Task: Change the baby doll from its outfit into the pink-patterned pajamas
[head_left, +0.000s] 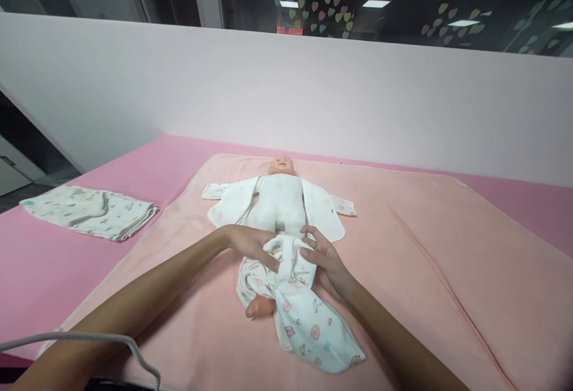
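A baby doll (281, 165) lies on its back on a peach blanket (430, 319), head at the far side. An open white jacket (324, 209) with printed cuffs is on its arms, spread to both sides of the white-covered torso (280, 200). White baby pants (316, 322) with a pink print are bunched at the doll's legs. One bare foot (259, 306) sticks out; the other is hidden in cloth. My left hand (255, 243) grips the bunched pants from the left, thumb on top. On the right side, my right hand (324, 259) pinches the same pants.
A folded printed cloth (94, 209) lies at the left on the pink table surface (165, 158). Behind the table rises a white wall (286, 92), with dark glass above it. A grey cable (89, 336) crosses the lower left near my forearm.
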Demonstrator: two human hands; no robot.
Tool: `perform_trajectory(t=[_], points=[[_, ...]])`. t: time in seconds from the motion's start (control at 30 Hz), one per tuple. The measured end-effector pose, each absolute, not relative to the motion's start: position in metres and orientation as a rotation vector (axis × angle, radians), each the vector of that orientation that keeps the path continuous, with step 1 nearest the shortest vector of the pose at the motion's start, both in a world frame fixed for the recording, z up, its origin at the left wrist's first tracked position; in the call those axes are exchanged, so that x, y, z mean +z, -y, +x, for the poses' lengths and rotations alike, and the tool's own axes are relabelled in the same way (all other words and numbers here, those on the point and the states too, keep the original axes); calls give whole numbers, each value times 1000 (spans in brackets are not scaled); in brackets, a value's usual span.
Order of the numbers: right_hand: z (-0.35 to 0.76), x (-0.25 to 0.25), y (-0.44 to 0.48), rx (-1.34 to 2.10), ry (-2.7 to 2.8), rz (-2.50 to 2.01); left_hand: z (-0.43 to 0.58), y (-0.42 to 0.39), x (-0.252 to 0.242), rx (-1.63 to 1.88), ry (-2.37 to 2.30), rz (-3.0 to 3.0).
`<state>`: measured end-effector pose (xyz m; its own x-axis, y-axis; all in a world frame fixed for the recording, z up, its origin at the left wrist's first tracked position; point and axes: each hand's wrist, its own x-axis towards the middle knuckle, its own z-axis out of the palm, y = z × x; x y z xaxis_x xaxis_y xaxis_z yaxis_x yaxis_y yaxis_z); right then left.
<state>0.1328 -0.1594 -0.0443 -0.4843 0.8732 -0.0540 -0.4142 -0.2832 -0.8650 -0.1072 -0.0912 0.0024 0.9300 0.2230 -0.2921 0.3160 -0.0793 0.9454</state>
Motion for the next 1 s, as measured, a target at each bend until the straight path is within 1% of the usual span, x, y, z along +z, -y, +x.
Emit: perform_trajectory(t=[0.13,0.2,0.27,0.33,0.43,0.53,0.67,0.73,0.87,1.0], points=[[144,-29,156,2160,1380,-869,-108,93,4,183,-515,1719],[146,-23,156,2243,1490,-915,-109,94,4,215,-525,1701],[145,-22,159,2218,1491,-864,-110,94,3,161,-512,1658],[142,-24,162,2113,1374,-784,-113,93,2,28,-463,1613],[140,-28,165,2007,1251,-860,-116,89,-1,-127,-364,1584],[143,-25,166,2024,1413,-1005,-116,88,-4,-37,-368,1565],[148,-17,169,2146,1724,-762,-114,90,-8,158,-428,1538],[148,-19,169,2101,1687,-712,-115,89,-11,115,-390,1533],[145,-30,167,1934,1450,-885,-118,86,-17,-37,-304,1488],[143,-27,170,1955,1470,-995,-116,87,-18,65,-326,1482]])
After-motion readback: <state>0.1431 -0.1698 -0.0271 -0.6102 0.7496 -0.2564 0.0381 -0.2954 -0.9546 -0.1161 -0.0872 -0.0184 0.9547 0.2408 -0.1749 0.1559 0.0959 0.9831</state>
